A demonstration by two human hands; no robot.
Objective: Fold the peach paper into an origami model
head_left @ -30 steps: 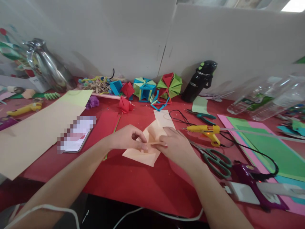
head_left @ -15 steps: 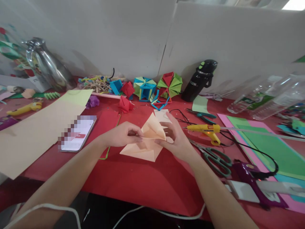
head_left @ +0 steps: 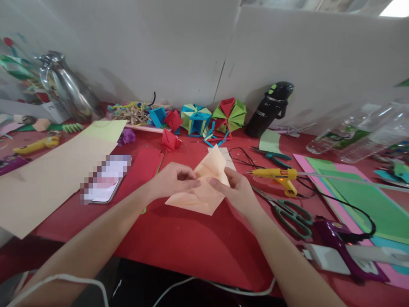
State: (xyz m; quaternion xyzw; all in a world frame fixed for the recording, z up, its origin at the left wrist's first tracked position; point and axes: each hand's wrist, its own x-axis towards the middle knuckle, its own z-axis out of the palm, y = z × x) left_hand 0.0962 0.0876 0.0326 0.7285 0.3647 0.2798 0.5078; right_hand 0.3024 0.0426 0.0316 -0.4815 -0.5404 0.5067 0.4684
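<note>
A metal jug (head_left: 72,94) and a black bottle (head_left: 266,111) stand along the wall, their insides hidden from view; clear bottles (head_left: 347,135) lean at the right. Both forearms reach forward and inward over the red table (head_left: 191,247). The peach paper (head_left: 201,200), partly folded, is between the hands at mid-table. The left hand (head_left: 172,181) pinches its left side between thumb and fingers; the right hand (head_left: 238,189) grips its right side, thumb on top, fingers curled behind.
</note>
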